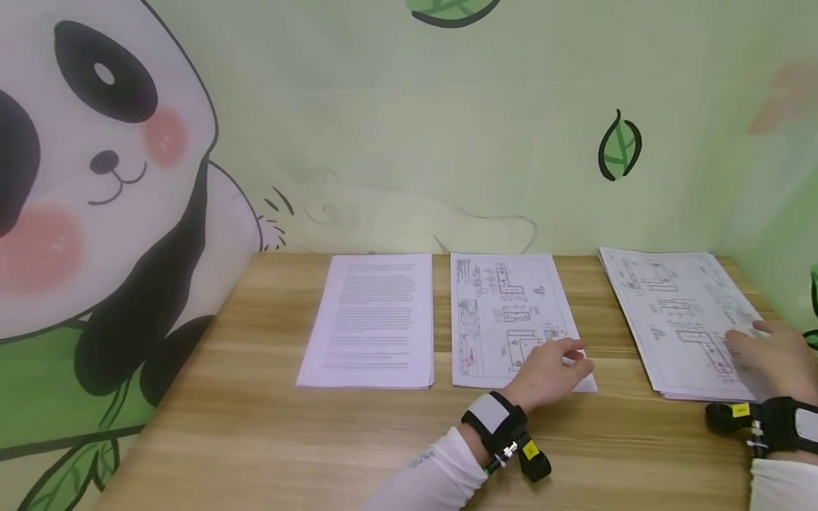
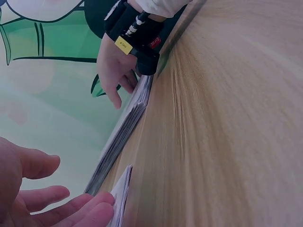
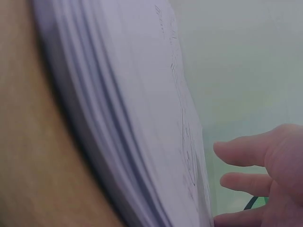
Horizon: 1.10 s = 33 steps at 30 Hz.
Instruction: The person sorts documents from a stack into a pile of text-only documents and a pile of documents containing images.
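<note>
My left hand (image 1: pixel 546 372) is over the near right corner of the middle stack of drawing sheets (image 1: pixel 488 319). In the left wrist view its thumb and fingers (image 2: pixel 71 208) are apart with nothing between them. My right hand (image 1: pixel 776 355) is at the right edge of a thicker stack of drawings (image 1: pixel 677 312). The right wrist view shows the layered paper edges (image 3: pixel 94 94) and, beside them, the right thumb and fingers (image 3: pixel 246 179) spread with no sheet gripped. Whether the right fingertips touch the paper is hard to tell.
A stack of printed text pages (image 1: pixel 371 323) lies on the left of the wooden table (image 1: pixel 255 440). Behind the papers stands a pale green wall (image 1: pixel 383 142) with a painted panda (image 1: pixel 115 156). Another green wall (image 1: pixel 792 234) closes off the right side.
</note>
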Each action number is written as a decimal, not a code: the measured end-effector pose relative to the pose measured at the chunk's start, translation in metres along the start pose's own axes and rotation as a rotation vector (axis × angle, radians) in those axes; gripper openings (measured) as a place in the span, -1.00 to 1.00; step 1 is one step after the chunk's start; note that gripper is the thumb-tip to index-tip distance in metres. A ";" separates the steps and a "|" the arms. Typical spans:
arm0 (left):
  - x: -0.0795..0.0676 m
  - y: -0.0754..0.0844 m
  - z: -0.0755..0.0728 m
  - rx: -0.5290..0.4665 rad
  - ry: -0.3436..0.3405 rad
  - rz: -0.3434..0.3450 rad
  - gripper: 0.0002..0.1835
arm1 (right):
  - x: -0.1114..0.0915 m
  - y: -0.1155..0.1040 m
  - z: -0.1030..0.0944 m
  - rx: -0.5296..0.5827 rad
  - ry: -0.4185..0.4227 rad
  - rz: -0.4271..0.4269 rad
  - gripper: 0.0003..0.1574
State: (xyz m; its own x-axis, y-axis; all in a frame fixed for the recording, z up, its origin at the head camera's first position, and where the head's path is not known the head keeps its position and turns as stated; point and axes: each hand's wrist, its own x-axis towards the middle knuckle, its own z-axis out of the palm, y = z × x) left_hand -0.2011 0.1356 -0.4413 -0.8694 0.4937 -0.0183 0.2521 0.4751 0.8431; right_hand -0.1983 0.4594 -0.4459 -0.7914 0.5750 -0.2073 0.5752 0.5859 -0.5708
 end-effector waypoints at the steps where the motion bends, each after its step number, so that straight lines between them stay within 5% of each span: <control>1: 0.001 0.000 0.002 -0.003 -0.002 0.001 -0.55 | -0.001 0.000 0.000 -0.001 0.004 0.003 -0.03; 21: 0.012 0.006 0.034 -0.178 -0.052 -0.060 -0.44 | -0.011 -0.016 0.003 -0.103 0.016 -0.058 -0.17; 28: 0.020 0.006 0.050 -0.564 -0.098 -0.157 -0.33 | -0.018 -0.025 0.003 -0.099 0.058 -0.092 -0.20; 33: 0.022 0.008 0.056 -0.642 -0.110 -0.166 -0.33 | -0.014 -0.023 0.003 -0.061 0.056 -0.055 -0.16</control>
State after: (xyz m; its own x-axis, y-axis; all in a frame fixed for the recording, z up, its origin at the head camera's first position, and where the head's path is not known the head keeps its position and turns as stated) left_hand -0.1943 0.1913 -0.4650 -0.8180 0.5389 -0.2014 -0.2137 0.0404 0.9761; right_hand -0.2008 0.4360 -0.4325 -0.8105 0.5708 -0.1314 0.5440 0.6503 -0.5302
